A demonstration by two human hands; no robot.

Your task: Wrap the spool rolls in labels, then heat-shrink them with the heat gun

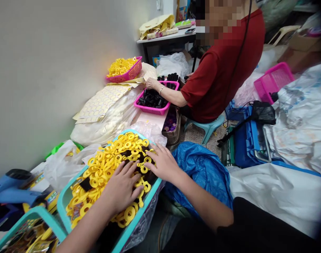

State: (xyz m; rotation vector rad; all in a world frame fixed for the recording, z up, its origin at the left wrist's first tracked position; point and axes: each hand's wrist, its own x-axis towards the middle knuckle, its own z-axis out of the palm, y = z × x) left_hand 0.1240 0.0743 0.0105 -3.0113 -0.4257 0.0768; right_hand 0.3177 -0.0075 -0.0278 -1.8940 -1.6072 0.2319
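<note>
Centrally: one turquoise basket (60, 201), long, set aslant in front of the wearer, filled with yellow ring-ended pieces (105, 167), a few dark scraps (85, 183) among them.

Left hand (123, 186): palm down over the near part of the heap, fingers spread and extended, loosely open. Right hand (164, 163): over the basket's right edge, likewise open, fingertips reaching in beside a few rings; whether they touch is unclear.

Lower left: second turquoise basket (38, 210), partly out of frame, mixed yellow and dark contents; above it, a blue gun-shaped tool (13, 189).

Beyond: pink basket (154, 111) of black parts (152, 99), with a co-worker's hand (152, 84) at its far left corner, bracelet (162, 90) at the wrist; that person sits on a light-blue stool (209, 128), in a red shirt (236, 66). Against the wall: another pink basket (132, 72), heaped with yellow pieces.

Right of the hands: crumpled blue plastic sheeting (200, 172); farther right, a blue crate (241, 140).
</note>
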